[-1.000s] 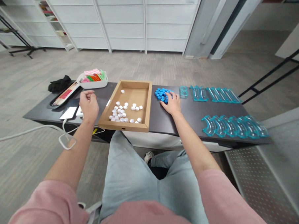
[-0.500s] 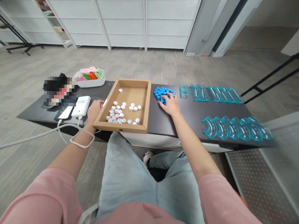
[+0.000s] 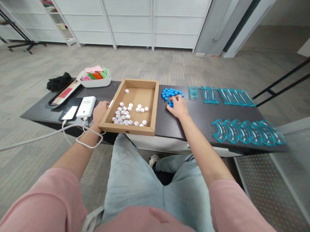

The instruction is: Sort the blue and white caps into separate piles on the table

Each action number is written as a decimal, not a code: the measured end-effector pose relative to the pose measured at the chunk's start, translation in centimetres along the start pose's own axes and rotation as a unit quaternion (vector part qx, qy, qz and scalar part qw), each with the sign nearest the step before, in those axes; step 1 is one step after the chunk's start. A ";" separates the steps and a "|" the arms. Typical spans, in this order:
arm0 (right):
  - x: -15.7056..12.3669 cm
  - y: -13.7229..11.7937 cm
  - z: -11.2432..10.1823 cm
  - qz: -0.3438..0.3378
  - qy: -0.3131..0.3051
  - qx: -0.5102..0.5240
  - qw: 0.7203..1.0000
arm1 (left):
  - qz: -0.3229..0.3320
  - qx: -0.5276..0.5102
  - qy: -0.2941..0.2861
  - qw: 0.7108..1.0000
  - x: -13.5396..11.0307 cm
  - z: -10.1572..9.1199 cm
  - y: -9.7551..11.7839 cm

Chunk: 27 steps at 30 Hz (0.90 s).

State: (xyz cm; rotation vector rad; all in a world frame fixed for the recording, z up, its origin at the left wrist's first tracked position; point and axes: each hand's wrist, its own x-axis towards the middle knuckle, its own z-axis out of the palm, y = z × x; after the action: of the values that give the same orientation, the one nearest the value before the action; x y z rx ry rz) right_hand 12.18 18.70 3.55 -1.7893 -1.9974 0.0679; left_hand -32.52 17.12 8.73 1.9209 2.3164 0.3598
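Observation:
A shallow cardboard box (image 3: 138,130) sits on the dark table in front of me, with several white faceted pieces (image 3: 122,116) scattered inside. My left hand (image 3: 100,110) is at the box's left wall, fingers curled against it; the fingertips are partly hidden. To the right of the box lies a cluster of small blue faceted pieces (image 3: 168,92). My right hand (image 3: 178,106) is at the near edge of that cluster, thumb and fingers curved around a few blue pieces on the tabletop.
Clear teal-edged plastic parts stand in a back row (image 3: 235,97) and a curved front row (image 3: 246,132). On the left are a white power bank (image 3: 86,107) with cables, a phone (image 3: 71,109), a black tray (image 3: 64,95), a white basket (image 3: 97,82) and black cloth (image 3: 59,82).
My right hand has drawn its fingers closer around a few blue pieces, pulling them slightly apart from the cluster. My left hand stays at the box. The view has shifted slightly.

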 end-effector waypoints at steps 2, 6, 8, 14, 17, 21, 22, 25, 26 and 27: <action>0.0 0.0 0.1 -0.014 0.009 0.006 1.000 | 0.000 0.012 -0.010 1.000 -0.1 -0.1 0.1; -0.2 0.0 0.2 -0.038 0.023 0.024 0.999 | 0.003 0.022 -0.018 1.000 -0.2 -0.4 0.2; -0.3 0.0 0.2 -0.039 0.029 0.029 0.998 | 0.005 0.022 -0.019 1.000 -0.2 -0.4 0.1; -0.4 0.1 0.0 -0.037 0.034 0.034 0.998 | 0.006 0.016 -0.014 1.000 0.1 -0.1 -0.3; -0.5 -0.1 -0.2 -0.030 0.031 0.023 0.999 | 0.006 0.012 -0.012 1.000 0.2 0.1 -0.4; -0.5 -0.6 -0.3 -0.029 0.019 -0.006 0.999 | 0.010 0.005 -0.008 1.000 0.1 0.1 -0.3; -0.6 -0.7 -0.3 -0.030 0.018 -0.011 0.999 | 0.010 0.004 -0.008 1.000 0.1 0.1 -0.3; -0.7 -0.8 -0.2 -0.028 0.023 -0.011 0.999 | 0.009 -0.001 -0.006 1.000 0.2 0.2 -0.3; -0.7 -0.7 -0.2 -0.026 0.027 -0.003 0.999 | 0.009 -0.002 -0.005 1.000 0.2 0.3 -0.3; -0.7 -0.6 -0.1 -0.025 0.034 0.009 0.999 | 0.009 -0.004 -0.004 1.000 0.2 0.3 -0.3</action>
State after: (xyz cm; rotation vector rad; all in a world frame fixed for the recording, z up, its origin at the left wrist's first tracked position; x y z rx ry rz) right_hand 11.72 17.92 3.64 -1.7074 -1.9854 0.0081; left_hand -32.81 17.29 8.37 1.9372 2.2920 0.3621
